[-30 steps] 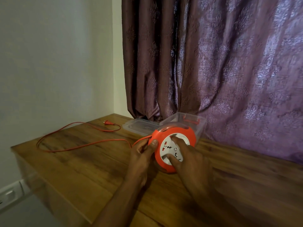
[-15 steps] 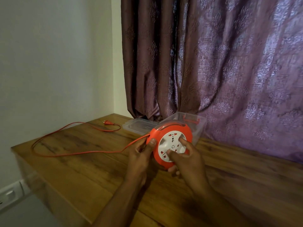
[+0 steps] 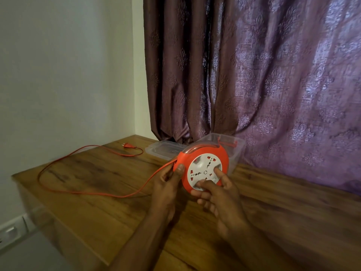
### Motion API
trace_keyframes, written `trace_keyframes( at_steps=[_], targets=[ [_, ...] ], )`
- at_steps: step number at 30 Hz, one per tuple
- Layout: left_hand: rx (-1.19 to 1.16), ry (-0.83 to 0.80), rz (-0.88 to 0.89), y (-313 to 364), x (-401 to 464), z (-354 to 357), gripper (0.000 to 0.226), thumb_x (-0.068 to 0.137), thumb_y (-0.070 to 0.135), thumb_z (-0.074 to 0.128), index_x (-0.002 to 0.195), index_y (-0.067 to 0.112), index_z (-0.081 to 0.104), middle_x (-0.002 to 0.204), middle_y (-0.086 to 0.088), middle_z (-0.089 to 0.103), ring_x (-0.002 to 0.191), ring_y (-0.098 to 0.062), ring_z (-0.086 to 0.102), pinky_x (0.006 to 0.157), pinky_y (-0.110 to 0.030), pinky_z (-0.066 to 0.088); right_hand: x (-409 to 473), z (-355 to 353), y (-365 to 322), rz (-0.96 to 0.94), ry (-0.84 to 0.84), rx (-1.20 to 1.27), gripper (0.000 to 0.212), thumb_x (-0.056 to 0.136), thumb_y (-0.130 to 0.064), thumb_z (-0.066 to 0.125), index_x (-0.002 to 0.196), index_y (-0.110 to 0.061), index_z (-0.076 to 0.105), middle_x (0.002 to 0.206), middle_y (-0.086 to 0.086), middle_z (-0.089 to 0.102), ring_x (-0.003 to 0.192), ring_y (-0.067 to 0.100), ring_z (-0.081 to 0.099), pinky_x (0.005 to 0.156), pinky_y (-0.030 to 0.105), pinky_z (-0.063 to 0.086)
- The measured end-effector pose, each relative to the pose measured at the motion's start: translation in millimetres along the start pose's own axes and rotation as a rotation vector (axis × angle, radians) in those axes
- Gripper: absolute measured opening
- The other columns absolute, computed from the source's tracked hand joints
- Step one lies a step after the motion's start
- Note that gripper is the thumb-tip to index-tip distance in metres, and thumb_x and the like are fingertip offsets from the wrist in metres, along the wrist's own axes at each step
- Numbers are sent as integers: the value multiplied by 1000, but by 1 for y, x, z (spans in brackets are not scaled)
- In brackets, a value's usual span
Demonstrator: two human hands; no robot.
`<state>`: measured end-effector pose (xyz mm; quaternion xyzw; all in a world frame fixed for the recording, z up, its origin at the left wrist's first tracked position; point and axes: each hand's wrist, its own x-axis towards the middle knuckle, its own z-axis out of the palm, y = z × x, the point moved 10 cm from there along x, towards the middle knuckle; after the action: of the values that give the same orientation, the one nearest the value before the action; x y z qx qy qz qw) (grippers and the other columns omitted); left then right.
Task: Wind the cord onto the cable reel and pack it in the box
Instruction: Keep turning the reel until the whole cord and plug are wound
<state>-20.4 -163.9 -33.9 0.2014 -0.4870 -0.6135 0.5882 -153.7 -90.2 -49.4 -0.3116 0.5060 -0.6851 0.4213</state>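
Observation:
An orange cable reel (image 3: 224, 156) with a white socket face stands on edge above the wooden table (image 3: 97, 212). My left hand (image 3: 168, 184) grips its left rim, thumb on the orange edge where the cord leaves. My right hand (image 3: 220, 194) pinches the white centre disc, index finger and thumb on the face, other fingers under the rim. The orange cord (image 3: 64, 189) loops out over the table to the left and ends in a plug (image 3: 128, 146) near the back corner. A clear plastic box (image 3: 237, 151) stands right behind the reel.
The box's clear lid (image 3: 165, 150) lies flat to the left of the box. A purple patterned curtain (image 3: 254, 75) hangs behind the table. A white wall stands at the left, with a switch plate (image 3: 11, 230) low down. The table's left edge is close to the cord loop.
The reel has lifted slightly and its white disc has turned under my right fingers. The cord loop on the table has shifted and drawn in a little.

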Motion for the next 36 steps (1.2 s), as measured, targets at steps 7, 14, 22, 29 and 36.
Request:
trace_keyframes(
  at_steps=[7, 14, 22, 29, 36],
  targets=[
    [-26, 24, -26, -3, 1, -3, 36, 76, 40, 71, 106, 20, 76, 109, -10, 78, 101, -30, 75, 82, -43, 63, 1, -2, -1, -20, 20, -34, 72, 82, -8, 71, 140, -36, 39, 93, 12, 75, 73, 25, 74, 49, 27, 53],
    [-78, 61, -35, -6, 4, -8, 30, 79, 35, 72, 102, 17, 79, 107, -13, 78, 97, -29, 76, 71, -36, 63, -8, -4, -55, -571, 146, -829, 52, 84, -27, 70, 129, -29, 45, 92, -10, 68, 79, 14, 67, 70, 36, 53],
    [-54, 15, -34, -8, 4, -5, 32, 79, 35, 72, 105, 17, 78, 108, -14, 78, 98, -30, 76, 72, -35, 63, -15, 22, -45, -758, 66, -1524, 68, 95, -50, 42, 142, -56, -7, 142, 1, 34, 106, 24, 59, 71, 37, 55],
    [31, -20, -48, -11, 5, -2, 34, 80, 39, 70, 108, 22, 76, 108, -8, 79, 99, -30, 76, 81, -45, 63, -16, 13, -53, -800, 143, -1518, 67, 90, -59, 45, 142, -56, 3, 125, -7, 51, 93, 19, 64, 65, 34, 55],
    [-36, -22, -11, -13, 1, 9, 41, 84, 31, 69, 118, 7, 72, 115, -17, 75, 108, -38, 71, 95, -55, 56, -1, -17, -59, -570, 317, -1058, 56, 77, -73, 47, 122, -39, 42, 95, 4, 70, 91, 30, 65, 75, 42, 53]
  ],
)
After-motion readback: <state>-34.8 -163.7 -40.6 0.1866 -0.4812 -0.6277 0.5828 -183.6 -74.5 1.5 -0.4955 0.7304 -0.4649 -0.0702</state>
